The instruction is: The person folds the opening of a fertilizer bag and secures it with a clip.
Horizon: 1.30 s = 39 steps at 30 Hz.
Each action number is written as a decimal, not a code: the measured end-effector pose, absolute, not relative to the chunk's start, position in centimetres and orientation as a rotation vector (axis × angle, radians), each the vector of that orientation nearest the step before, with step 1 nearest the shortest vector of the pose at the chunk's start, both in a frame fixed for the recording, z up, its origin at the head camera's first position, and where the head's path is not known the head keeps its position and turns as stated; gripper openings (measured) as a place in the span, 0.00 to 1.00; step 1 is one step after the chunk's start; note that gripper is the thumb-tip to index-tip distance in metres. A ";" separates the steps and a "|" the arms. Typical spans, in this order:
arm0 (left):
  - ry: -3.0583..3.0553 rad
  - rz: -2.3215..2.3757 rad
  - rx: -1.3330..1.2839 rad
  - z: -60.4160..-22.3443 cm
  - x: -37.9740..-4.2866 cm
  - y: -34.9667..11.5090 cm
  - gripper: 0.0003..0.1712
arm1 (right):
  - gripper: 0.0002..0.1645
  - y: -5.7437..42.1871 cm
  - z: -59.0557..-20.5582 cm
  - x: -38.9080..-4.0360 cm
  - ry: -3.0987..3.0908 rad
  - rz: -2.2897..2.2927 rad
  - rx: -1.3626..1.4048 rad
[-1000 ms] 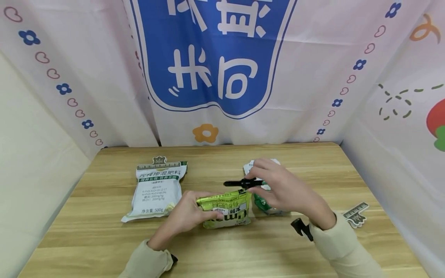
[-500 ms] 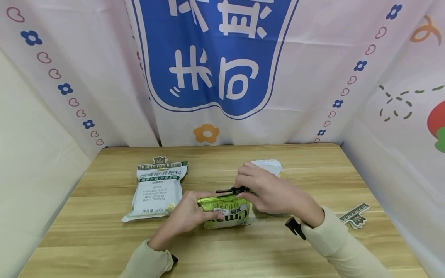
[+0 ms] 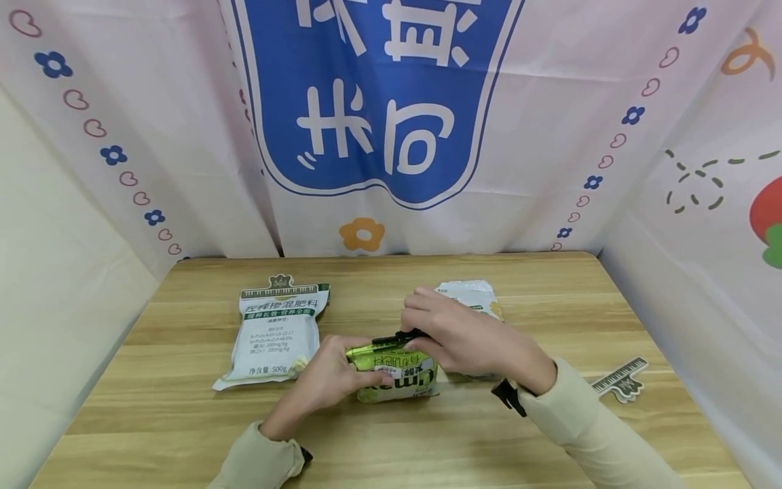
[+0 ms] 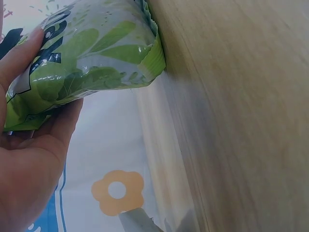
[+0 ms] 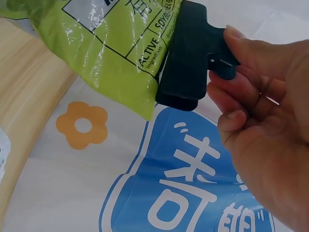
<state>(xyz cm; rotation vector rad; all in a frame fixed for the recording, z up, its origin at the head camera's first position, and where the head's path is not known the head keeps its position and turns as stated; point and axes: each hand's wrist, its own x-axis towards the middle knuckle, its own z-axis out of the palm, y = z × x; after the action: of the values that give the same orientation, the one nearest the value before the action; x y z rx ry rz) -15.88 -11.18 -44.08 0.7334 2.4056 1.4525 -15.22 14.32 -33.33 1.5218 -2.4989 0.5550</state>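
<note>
My left hand (image 3: 330,377) grips the left side of a lime-green fertilizer bag (image 3: 400,388), held upright on the table. In the left wrist view the thumb lies across the bag (image 4: 104,58) and the fingers are behind it. My right hand (image 3: 467,336) pinches the handles of a dark bag clip (image 3: 391,341) at the bag's top edge. The right wrist view shows the clip (image 5: 186,55) lying along that folded edge, with thumb and fingers on its handles. Whether its far plate is behind the bag is partly hidden.
A white fertilizer bag (image 3: 275,339) with a piano-patterned clip (image 3: 280,288) on top lies at the left. Behind my right hand lies another white bag (image 3: 473,293), partly covered. A loose piano-patterned clip (image 3: 622,380) rests on the table (image 3: 427,448) at the right.
My right hand has moved left and slightly down, bringing the dark clip from above the green bag onto its top edge. My left hand and the bag have barely moved.
</note>
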 end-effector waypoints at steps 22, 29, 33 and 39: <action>2.490 1.435 0.949 -44.4 -15.8 -11.1 0.22 | 0.07 14.8 -32.5 -15.5 -2.622 0.464 1.536; 2.564 1.418 0.965 -44.3 -15.7 -11.1 0.26 | 0.08 14.9 -32.2 -15.7 -2.618 0.436 1.555; 2.587 1.406 0.970 -44.3 -15.7 -11.1 0.27 | 0.08 14.8 -32.1 -15.7 -2.614 0.423 1.557; 2.561 1.444 1.005 -44.7 -15.7 -10.9 0.25 | 0.09 15.3 -32.3 -15.5 -2.619 0.456 1.530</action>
<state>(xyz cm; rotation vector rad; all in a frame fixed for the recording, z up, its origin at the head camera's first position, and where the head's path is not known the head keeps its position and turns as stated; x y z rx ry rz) -15.66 -10.87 -44.71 1.0049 2.5614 1.4436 -15.54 15.26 -32.25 1.5304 -2.6187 0.4557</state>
